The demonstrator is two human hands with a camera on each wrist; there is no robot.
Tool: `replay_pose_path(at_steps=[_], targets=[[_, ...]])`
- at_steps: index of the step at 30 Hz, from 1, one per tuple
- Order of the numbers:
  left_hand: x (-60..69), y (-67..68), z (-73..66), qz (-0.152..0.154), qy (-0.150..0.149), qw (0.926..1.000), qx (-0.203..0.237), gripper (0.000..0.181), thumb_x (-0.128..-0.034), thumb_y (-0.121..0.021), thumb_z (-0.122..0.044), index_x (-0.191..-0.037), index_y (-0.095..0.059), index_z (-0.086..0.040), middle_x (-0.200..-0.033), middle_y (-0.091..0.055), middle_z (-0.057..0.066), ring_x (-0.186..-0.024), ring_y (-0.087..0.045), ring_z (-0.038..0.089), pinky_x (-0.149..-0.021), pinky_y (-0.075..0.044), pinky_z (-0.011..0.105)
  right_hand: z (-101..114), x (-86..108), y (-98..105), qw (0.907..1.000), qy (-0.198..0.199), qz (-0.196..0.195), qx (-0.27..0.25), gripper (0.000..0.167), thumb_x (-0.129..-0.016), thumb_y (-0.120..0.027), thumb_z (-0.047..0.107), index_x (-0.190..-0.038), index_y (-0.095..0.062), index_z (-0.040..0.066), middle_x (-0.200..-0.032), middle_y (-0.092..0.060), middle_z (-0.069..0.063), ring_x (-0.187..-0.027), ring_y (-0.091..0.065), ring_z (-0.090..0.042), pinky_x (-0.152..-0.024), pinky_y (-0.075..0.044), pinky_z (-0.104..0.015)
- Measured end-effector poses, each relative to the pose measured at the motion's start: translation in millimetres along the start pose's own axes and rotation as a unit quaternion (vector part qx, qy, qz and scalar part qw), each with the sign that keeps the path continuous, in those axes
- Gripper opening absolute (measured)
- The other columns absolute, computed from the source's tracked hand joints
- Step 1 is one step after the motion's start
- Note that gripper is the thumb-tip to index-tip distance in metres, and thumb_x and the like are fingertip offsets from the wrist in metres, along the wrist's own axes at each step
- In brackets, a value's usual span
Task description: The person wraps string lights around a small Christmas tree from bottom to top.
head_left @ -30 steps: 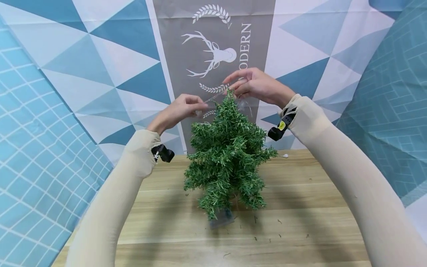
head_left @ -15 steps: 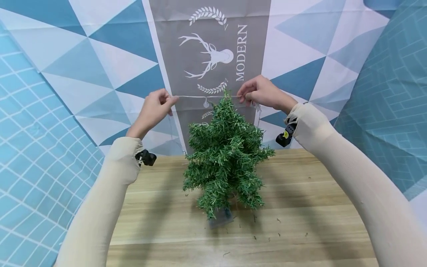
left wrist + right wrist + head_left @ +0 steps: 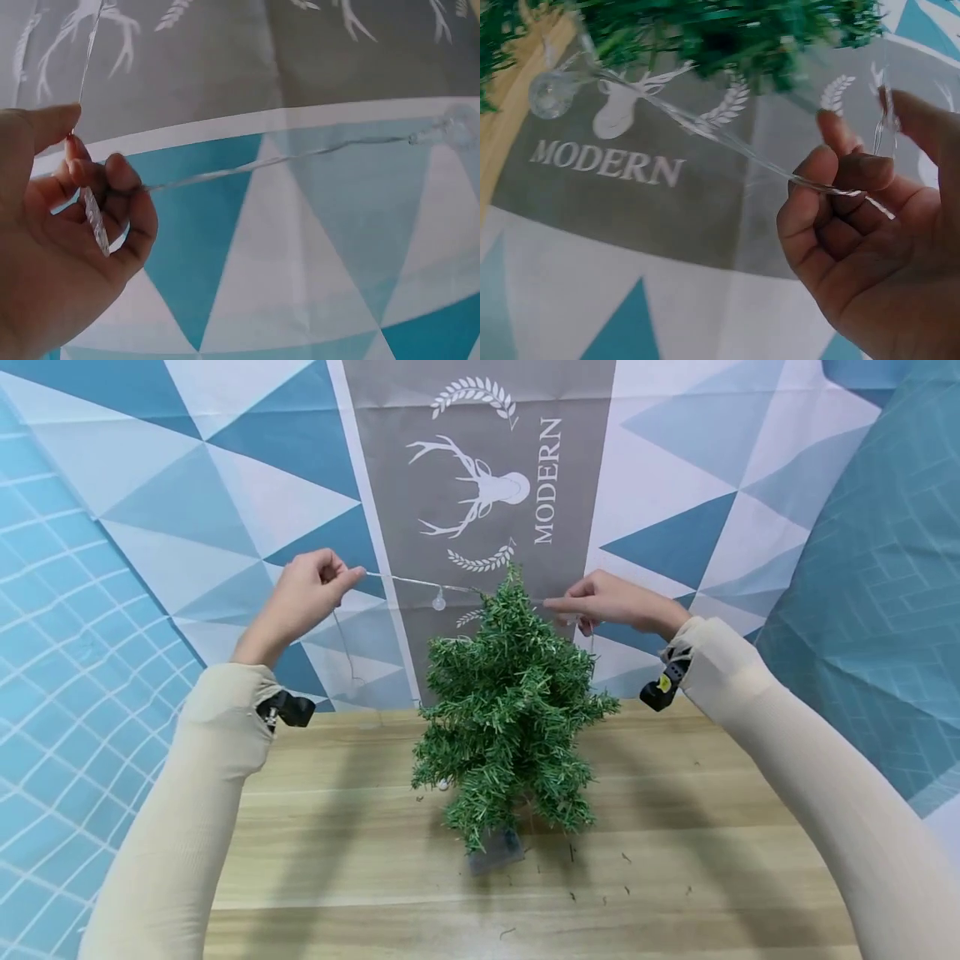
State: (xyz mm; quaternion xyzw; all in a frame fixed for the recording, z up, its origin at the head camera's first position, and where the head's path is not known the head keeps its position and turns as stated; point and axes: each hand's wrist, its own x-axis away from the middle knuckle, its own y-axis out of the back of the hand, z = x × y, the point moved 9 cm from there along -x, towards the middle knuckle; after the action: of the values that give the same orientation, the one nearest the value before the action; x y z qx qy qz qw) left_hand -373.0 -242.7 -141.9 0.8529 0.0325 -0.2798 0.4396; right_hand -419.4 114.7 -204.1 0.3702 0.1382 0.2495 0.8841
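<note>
A small green artificial Christmas tree stands upright on the wooden table. Clear string lights stretch from my left hand to the treetop and pass behind it toward my right hand. My left hand, left of the tree, pinches the wire between thumb and finger; in the left wrist view more wire runs through its curled fingers. Right of the treetop, my right hand holds the string, its fingers curled round the wire in the right wrist view. A round clear bulb hangs between left hand and tree.
Behind the tree, close to it, hangs a patterned cloth backdrop with a deer print. A blue tiled cloth borders the left side. Green bits lie on the wooden table; a clear base shows under the tree.
My left hand has moved left and away from the treetop, drawing out the string. My right hand has moved right and lower. The wire now runs behind the treetop.
</note>
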Motion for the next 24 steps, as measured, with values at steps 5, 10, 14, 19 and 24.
replay_pose_path(at_steps=[5,10,14,19,24], targets=[[4.9,-20.1,7.5,-0.011,-0.022,0.9982,-0.055,0.032,-0.1033,-0.052,-0.030,-0.086,-0.054,-0.004,-0.068,-0.047,0.008,-0.057,-0.040,0.023,-0.057,-0.033,0.035,-29,13.5,-8,0.9995,0.000,-0.005,-0.031,0.044,-0.103,-0.053,0.040,-0.083,-0.067,0.003,-0.077,-0.064,-0.016,-0.070,-0.062,-0.029,-0.071,-0.055,-0.036],[16.2,-48.8,19.3,0.008,-0.034,0.9943,-0.101,0.036,-0.1037,-0.048,-0.023,-0.072,-0.047,-0.006,-0.056,-0.038,0.005,-0.049,-0.036,0.021,-0.054,-0.033,0.035,-54,24.0,-23,0.9986,-0.014,0.001,-0.052,0.035,-0.106,-0.049,0.030,-0.090,-0.063,0.001,-0.082,-0.061,-0.016,-0.076,-0.062,-0.034,-0.068,-0.055,-0.036],[29.8,-60.3,32.7,0.007,-0.034,0.9917,-0.124,0.040,-0.1050,-0.045,-0.023,-0.069,-0.041,-0.008,-0.055,-0.034,0.004,-0.046,-0.034,0.021,-0.051,-0.031,0.035,-75,25.9,-48,0.9954,-0.038,0.045,-0.076,0.030,-0.106,-0.038,0.010,-0.121,-0.055,-0.009,-0.090,-0.060,-0.018,-0.081,-0.063,-0.035,-0.069,-0.056,-0.036],[42.5,-60.6,53.1,0.014,-0.005,0.9907,-0.135,0.041,-0.1047,-0.048,-0.024,-0.068,-0.040,-0.009,-0.055,-0.033,0.005,-0.045,-0.034,0.021,-0.048,-0.030,0.035,-84,28.0,-67,0.9950,-0.044,0.058,-0.068,0.017,-0.099,-0.036,-0.001,-0.090,-0.050,0.002,-0.087,-0.059,-0.019,-0.073,-0.057,-0.020,-0.063,-0.046,-0.031],[55.7,-43.7,65.8,-0.008,0.011,0.9906,-0.136,0.044,-0.1047,-0.050,-0.027,-0.066,-0.039,-0.009,-0.053,-0.031,0.003,-0.044,-0.032,0.021,-0.046,-0.028,0.035,-79,32.0,-74,0.9972,-0.030,0.053,-0.043,0.033,-0.096,-0.041,-0.003,-0.068,-0.035,0.013,-0.075,-0.042,-0.008,-0.054,-0.030,-0.012,-0.063,-0.036,-0.032]])
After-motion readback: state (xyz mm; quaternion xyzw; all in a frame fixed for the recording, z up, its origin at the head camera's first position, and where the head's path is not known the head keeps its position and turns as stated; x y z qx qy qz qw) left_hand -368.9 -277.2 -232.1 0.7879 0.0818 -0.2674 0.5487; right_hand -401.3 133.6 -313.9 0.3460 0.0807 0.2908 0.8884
